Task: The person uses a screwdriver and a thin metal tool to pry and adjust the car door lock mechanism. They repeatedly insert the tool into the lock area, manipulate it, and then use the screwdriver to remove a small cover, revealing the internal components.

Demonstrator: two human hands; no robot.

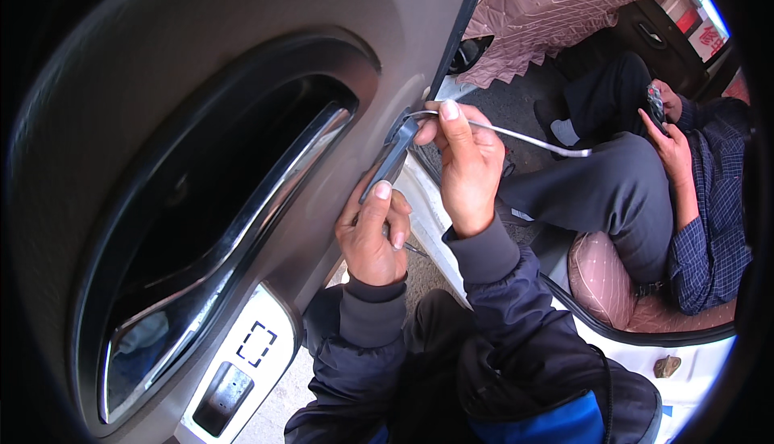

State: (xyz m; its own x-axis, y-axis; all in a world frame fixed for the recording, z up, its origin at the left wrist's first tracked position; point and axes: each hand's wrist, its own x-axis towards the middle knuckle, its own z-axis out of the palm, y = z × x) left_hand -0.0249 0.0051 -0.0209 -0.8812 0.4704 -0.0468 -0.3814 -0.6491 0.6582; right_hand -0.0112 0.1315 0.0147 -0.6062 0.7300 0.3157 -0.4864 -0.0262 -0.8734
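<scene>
Against the brown-grey car door panel [322,194], a dark grey crank-like handle [391,160] slants down from a mount near the panel's edge. The lower end of this handle is pinched by my left hand [375,238], thumb on top and fingers curled. A thin dark bit pokes out below these fingers, too small to name. My right hand [469,158] closes thumb against fingers on a thin whitish wire [532,139]. One end of the wire bends in at the handle's upper end; the other sticks out to the right, its tip slightly bent.
The door has a black armrest recess with a chrome-edged pull [290,170] and a white switch plate [242,363]. At the right, another person [629,178] sits inside on a pink quilted seat [601,279], holding a phone [655,105]. A small brown lump [667,366] lies on the white sill.
</scene>
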